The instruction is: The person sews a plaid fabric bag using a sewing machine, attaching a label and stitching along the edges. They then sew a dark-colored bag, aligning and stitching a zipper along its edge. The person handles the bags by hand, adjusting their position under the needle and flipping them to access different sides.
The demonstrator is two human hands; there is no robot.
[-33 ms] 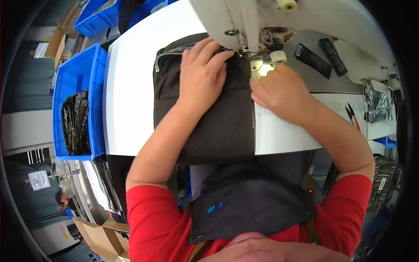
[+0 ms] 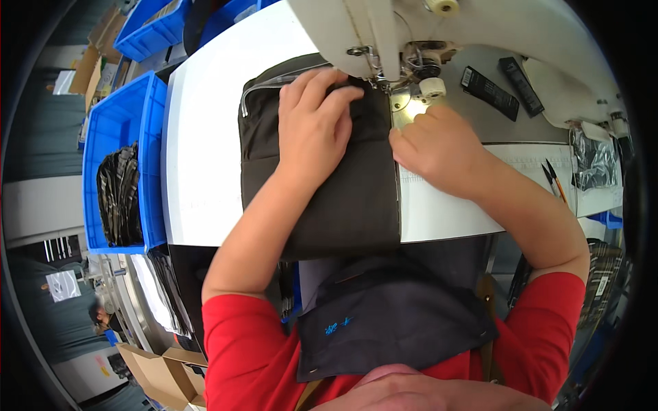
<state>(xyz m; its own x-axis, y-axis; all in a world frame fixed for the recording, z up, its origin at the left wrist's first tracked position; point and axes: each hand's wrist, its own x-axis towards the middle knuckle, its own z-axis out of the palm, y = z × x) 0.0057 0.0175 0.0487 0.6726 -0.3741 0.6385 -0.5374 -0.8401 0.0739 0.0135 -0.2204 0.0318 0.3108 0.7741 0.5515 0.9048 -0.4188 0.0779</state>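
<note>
A dark brown fabric piece (image 2: 343, 198) lies on the white sewing table, its upper right part at the presser foot (image 2: 384, 85) of a sewing machine (image 2: 363, 34). A grey zipper (image 2: 274, 82) runs along its far left edge. My left hand (image 2: 314, 123) rests on the fabric left of the presser foot, fingers bent and a little apart, holding nothing. At the fabric's right edge, just nearer than the lit needle plate (image 2: 408, 104), my right hand (image 2: 439, 144) is closed with its fingertips pinching that edge. Those fingertips are partly hidden.
Left of the table (image 2: 199, 164) stands a blue bin (image 2: 154, 171) holding folded plaid cloth (image 2: 118, 195). Two black packets (image 2: 490, 94) lie under the machine arm. Pens (image 2: 554, 179) and a clear plastic bag (image 2: 593, 161) are at the right. An open cardboard box (image 2: 161, 377) sits lower left.
My left hand has shifted slightly left, its thumb and index finger drawn back from the presser foot. My right hand has moved slightly left along with the fabric edge.
</note>
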